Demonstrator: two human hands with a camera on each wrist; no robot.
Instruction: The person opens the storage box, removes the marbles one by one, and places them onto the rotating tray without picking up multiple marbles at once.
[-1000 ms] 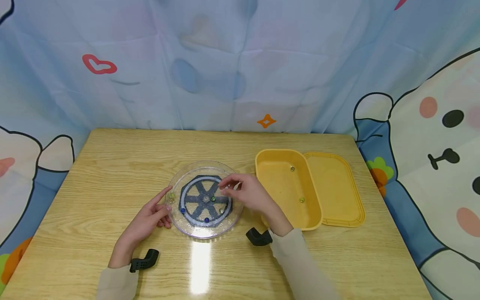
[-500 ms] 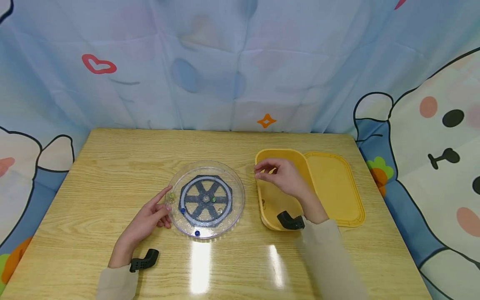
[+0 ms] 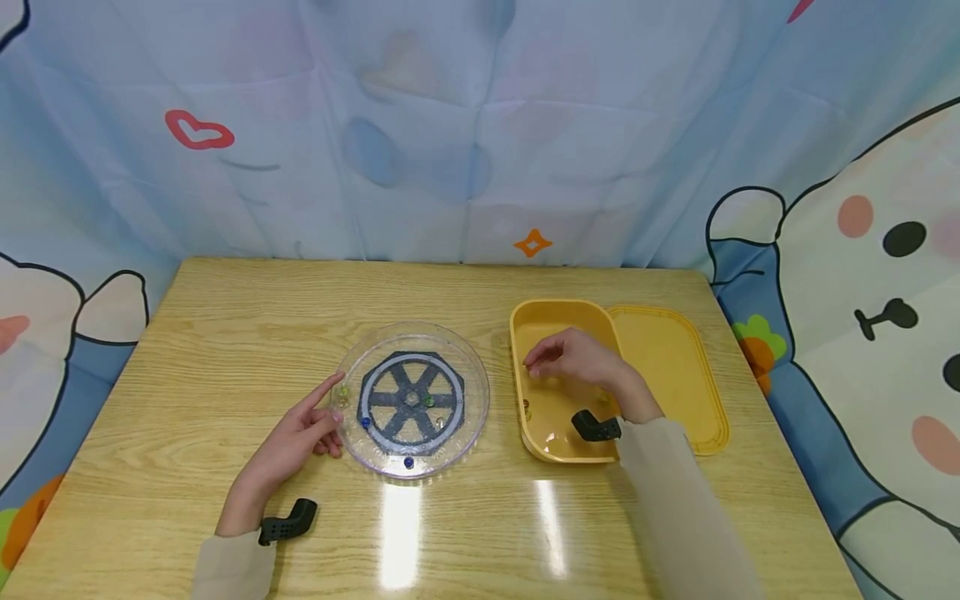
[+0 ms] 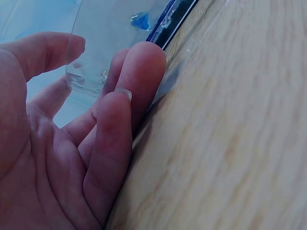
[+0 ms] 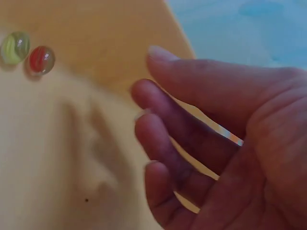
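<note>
A round clear dish [image 3: 465, 450] sits left of the table's middle, with a dark spoked wheel shape showing through it. Several marbles lie in it, including a blue marble [image 3: 408, 462] near the front rim and a green marble [image 3: 429, 401] by the centre. My left hand [image 3: 300, 429] touches the dish's left rim with a straight index finger and the thumb. Inside the yellow container [image 3: 566, 454] my right hand [image 3: 573, 358] hangs with loosely bent fingers, nothing visible between them. A red marble [image 5: 42, 60] and a yellow-green marble [image 5: 16, 48] lie apart from its fingertips.
The yellow lid [image 3: 667, 375] lies flat against the container's right side. A blue patterned curtain [image 3: 420, 167] hangs behind the wooden table [image 3: 247, 333]. A black wrist mount [image 3: 288, 521] sits on the left forearm, another [image 3: 596, 426] on the right.
My right hand has left the dish's right side, moved over the yellow container and reached down into it. A blue marble has rolled along the dish's front. The left hand has stayed put.
</note>
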